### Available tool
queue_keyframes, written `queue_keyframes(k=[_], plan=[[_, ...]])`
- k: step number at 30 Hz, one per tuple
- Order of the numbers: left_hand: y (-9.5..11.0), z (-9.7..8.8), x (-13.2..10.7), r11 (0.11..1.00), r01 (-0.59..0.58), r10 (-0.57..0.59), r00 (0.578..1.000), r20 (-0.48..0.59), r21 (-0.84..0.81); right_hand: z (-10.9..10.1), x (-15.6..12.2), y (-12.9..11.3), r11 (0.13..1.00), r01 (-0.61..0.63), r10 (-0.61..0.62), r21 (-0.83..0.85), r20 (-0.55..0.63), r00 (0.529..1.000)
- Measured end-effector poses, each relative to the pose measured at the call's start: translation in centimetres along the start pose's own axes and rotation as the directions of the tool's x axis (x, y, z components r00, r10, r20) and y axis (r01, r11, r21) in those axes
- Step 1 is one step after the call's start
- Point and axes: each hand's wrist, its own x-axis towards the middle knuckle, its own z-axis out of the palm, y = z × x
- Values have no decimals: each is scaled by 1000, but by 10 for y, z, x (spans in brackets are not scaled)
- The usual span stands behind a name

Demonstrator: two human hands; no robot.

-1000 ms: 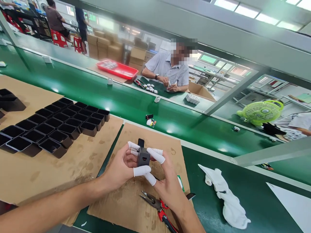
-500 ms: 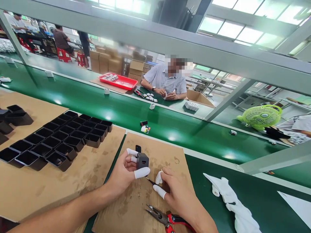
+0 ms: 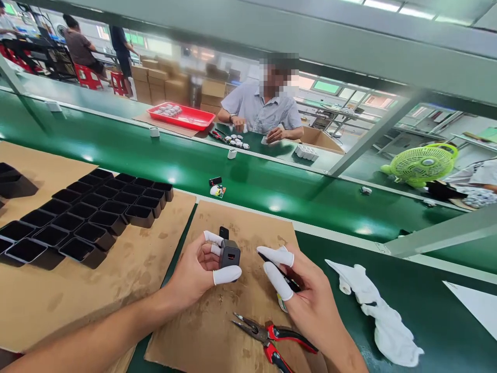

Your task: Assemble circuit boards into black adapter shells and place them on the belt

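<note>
My left grip (image 3: pixel 190 272): holding boxy dark-grey plastic housing (image 3: pixel 230 248) over brown cardboard sheet (image 3: pixel 209 321) | right grip (image 3: pixel 310 290): pinching slim black tool (image 3: pixel 292 284), apart | looks mid-job, insides mostly hidden, can't tell what's left tbh

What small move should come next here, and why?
Probably bring the slim black tool in the right hand toward the slot in the dark block: the left hand holds that slot facing the camera, and the tool is apart from it.
</note>
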Motion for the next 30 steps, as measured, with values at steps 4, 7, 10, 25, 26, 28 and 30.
queue_keyframes(k=[4,7,10,25,26,28,30], plan=[[-5,1,-1,998,-26,29,999,-37,63,0,-1,-8,1000,25,-25,4,28,999],[-9,2,-2,990,-57,69,994,-89,129,0,1,-9,999,41,-41,1,21,999],[-11,2,-4,972,-89,115,987,-113,216,2,0,-8,1000,21,-20,-13,18,1000],[-15,-1,-9,880,-149,215,972,-98,451,15,-7,-3,998,-45,48,-36,98,994],[-15,-1,-9,879,-146,213,972,-98,454,16,-7,-3,998,-41,45,-44,99,994],[-14,0,-10,873,-140,209,973,-99,466,18,-8,-3,997,-18,25,-79,91,995],[-14,0,-9,857,-130,212,971,-112,499,21,-8,-1,991,17,-7,-135,78,997]])
